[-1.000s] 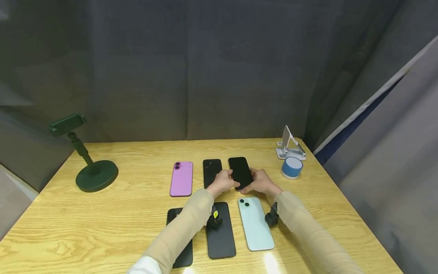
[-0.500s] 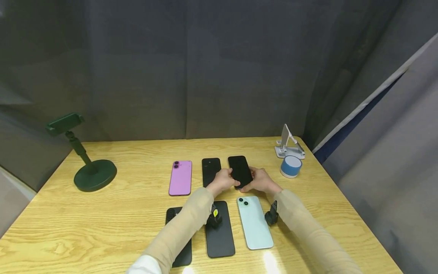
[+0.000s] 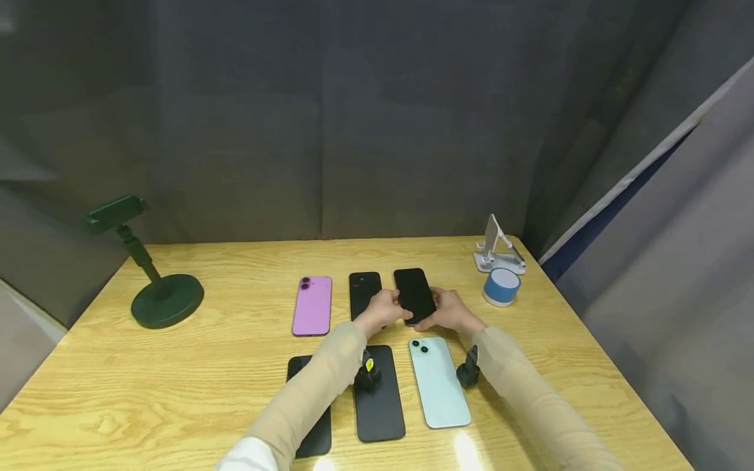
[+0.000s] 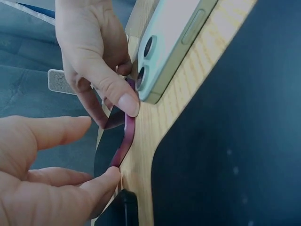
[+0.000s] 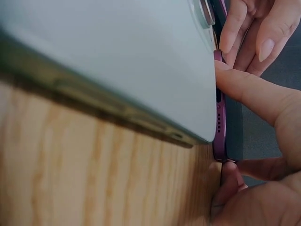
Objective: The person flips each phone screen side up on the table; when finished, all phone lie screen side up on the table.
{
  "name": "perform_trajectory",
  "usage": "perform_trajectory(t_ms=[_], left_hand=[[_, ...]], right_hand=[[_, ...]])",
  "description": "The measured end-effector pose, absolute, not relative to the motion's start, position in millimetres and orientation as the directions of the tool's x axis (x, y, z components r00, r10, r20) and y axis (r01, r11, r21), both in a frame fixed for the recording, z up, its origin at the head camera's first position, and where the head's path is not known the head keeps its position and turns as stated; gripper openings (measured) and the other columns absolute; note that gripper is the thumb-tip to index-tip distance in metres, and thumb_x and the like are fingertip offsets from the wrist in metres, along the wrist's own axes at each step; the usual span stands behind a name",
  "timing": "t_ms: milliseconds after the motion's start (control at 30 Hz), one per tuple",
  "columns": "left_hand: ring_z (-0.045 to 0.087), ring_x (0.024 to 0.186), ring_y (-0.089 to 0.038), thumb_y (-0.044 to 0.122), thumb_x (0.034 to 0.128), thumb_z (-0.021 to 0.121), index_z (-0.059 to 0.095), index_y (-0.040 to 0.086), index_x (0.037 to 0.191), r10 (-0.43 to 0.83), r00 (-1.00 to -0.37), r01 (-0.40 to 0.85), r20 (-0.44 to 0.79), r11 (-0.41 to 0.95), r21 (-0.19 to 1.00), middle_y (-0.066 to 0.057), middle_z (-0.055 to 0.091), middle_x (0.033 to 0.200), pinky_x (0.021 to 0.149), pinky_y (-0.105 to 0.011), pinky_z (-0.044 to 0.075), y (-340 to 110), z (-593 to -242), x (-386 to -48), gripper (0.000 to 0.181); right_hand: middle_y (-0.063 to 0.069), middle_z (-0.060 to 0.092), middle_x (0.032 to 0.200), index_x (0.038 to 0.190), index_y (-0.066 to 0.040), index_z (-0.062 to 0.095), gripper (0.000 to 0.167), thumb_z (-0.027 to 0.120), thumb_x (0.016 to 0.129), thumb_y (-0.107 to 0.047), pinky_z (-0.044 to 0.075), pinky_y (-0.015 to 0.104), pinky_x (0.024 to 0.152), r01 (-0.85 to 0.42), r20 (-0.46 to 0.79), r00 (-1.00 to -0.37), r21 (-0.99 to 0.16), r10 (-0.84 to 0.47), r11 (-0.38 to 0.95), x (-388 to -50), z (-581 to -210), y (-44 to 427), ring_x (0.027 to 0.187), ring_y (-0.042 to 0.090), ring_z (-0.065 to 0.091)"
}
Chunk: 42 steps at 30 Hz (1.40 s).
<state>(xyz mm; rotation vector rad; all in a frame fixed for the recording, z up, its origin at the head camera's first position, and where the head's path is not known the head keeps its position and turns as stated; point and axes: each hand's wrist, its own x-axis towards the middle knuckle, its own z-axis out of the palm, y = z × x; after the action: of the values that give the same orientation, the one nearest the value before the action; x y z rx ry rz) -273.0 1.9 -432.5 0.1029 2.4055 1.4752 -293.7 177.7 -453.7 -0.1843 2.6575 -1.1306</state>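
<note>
Dark-screened phone (image 3: 414,296) is between the person's two hands, at one o'clock from the middle of the table (image 3: 235,281); whether its underside rests fully, I cannot tell. Its glass faces upward, and round it runs a purple frame (image 5: 219,136). The right hand (image 3: 451,313), at four o'clock of the phone, pinches a near corner, with the thumb on the near short edge and a fingertip at the side. The left hand (image 3: 381,311), at eight o'clock, has its fingers apart and loosely bent: one fingertip touches the other near corner, and another digit seems to be clear of the glass. At nine o'clock lies a black phone (image 3: 362,288), and between five and six a mint phone (image 3: 440,386). I judge the held phone to be rather light, stiff like a small plate, smooth and somewhat slippery, with glass that may crack in a fall. It is better, in my opinion, to take it by both long edges, without pressing on the screen.
</note>
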Motion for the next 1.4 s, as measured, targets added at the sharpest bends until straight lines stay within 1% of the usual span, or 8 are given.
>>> perform_trajectory(t_ms=[167,400,633,800,933,1067,1233,1400], left_hand=[[0.050,0.120,-0.033,0.010,0.0859,0.070,0.038,-0.008,0.142,0.238,-0.946,-0.091,-0.221,0.459,0.884,-0.026,0.039,0.146,0.102,-0.042,0.043,-1.1,-432.6,-272.1,0.067],[0.032,0.139,-0.036,0.010,0.0880,0.068,0.037,-0.009,0.142,0.240,-0.942,-0.127,-0.234,0.391,0.911,-0.024,0.035,0.149,0.112,-0.046,0.034,-5.8,-428.7,-270.0,0.065],[0.037,0.136,-0.037,0.010,0.0893,0.066,0.033,-0.010,0.143,0.235,-0.946,-0.129,-0.222,0.355,0.926,-0.025,0.043,0.144,0.111,-0.047,0.035,-14.2,-421.8,-270.9,0.066],[0.041,0.133,-0.037,0.007,0.0896,0.064,0.032,-0.011,0.144,0.197,-0.964,-0.099,-0.177,0.354,0.930,-0.025,0.047,0.140,0.110,-0.045,0.037,-28.2,-421.1,-277.1,0.065],[0.043,0.133,-0.035,0.007,0.0897,0.064,0.034,-0.008,0.144,0.154,-0.975,-0.098,-0.159,0.345,0.933,-0.023,0.047,0.141,0.109,-0.044,0.038,-40.2,-417.5,-279.6,0.064],[0.048,0.129,-0.033,0.008,0.0896,0.064,0.046,-0.003,0.139,0.105,-0.985,-0.088,-0.140,0.389,0.917,-0.019,0.052,0.138,0.106,-0.042,0.043,-51.8,-416.6,-283.9,0.053],[0.052,0.123,-0.033,0.008,0.0884,0.066,0.054,-0.001,0.132,0.068,-0.992,-0.062,-0.104,0.450,0.891,-0.018,0.055,0.134,0.100,-0.042,0.047,-61.2,-418.7,-288.8,0.046],[0.053,0.121,-0.034,0.009,0.0876,0.066,0.057,-0.002,0.127,0.066,-0.995,-0.032,-0.076,0.509,0.860,-0.019,0.057,0.131,0.100,-0.043,0.046,-61.8,-423.2,-291.8,0.042]], right_hand=[[0.029,0.043,0.134,0.144,0.009,0.030,0.105,0.090,0.063,-0.019,0.041,0.051,0.103,-0.012,-0.179,-0.963,-0.715,-0.199,0.700,-292.4,-455.3,180.3,0.120,0.038,0.044],[0.028,0.046,0.132,0.143,0.009,0.033,0.103,0.091,0.063,-0.019,0.041,0.051,0.102,-0.014,-0.175,-0.965,-0.710,-0.196,0.704,-291.6,-456.7,181.9,0.118,0.037,0.046],[0.027,0.053,0.130,0.142,0.009,0.035,0.100,0.091,0.063,-0.020,0.043,0.050,0.101,-0.013,-0.173,-0.964,-0.729,-0.202,0.684,-289.8,-454.5,181.7,0.116,0.036,0.054],[0.031,0.045,0.139,0.144,0.010,0.028,0.102,0.087,0.069,-0.023,0.042,0.052,0.103,0.038,-0.214,-0.959,-0.747,-0.186,0.664,-286.8,-447.4,180.6,0.125,0.041,0.047],[0.031,0.044,0.139,0.142,0.009,0.034,0.089,0.082,0.075,-0.026,0.044,0.052,0.101,0.066,-0.163,-0.983,-0.730,-0.080,0.680,-278.7,-439.4,177.5,0.126,0.043,0.045],[0.023,0.058,0.116,0.132,0.006,0.048,0.065,0.076,0.082,-0.025,0.052,0.042,0.084,0.066,-0.090,-0.996,-0.753,-0.002,0.654,-265.5,-429.6,168.3,0.100,0.033,0.058],[0.011,0.064,0.091,0.128,0.008,0.051,0.051,0.070,0.086,-0.014,0.054,0.033,0.070,0.089,-0.169,-0.978,-0.862,-0.118,0.498,-251.8,-419.5,145.0,0.078,0.020,0.061],[0.024,0.065,0.111,0.132,0.015,0.044,0.053,0.065,0.089,-0.006,0.057,0.034,0.083,0.164,-0.265,-0.932,-0.916,-0.248,0.366,-245.8,-422.1,122.3,0.093,0.023,0.068]])
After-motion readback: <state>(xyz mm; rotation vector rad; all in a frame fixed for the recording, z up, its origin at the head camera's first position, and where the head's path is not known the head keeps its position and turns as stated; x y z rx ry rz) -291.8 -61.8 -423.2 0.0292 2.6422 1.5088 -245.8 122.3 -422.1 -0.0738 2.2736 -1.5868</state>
